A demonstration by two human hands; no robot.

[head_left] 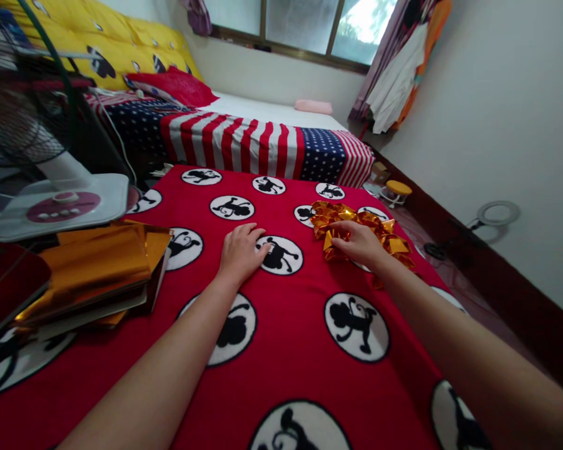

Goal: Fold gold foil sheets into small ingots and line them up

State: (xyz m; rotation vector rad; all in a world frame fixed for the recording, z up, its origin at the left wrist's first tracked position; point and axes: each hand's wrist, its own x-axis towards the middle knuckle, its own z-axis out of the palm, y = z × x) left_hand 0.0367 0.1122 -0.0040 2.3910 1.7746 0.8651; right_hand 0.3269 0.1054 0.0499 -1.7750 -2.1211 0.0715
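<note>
Gold foil pieces (396, 245) lie bunched on the right side of the red cloth (281, 337), probably to keep them together within reach. At their left end is the right hand (359, 242), thumb and fingers slightly apart around foil; whether they grip it, I cannot tell. Palm down on the cloth, the left hand (239, 251) has its fingers loosely spread, perhaps for support. Farther left sits a stack of gold sheets (103, 256); the fan base (94, 190) behind could hamper access from that side
</note>
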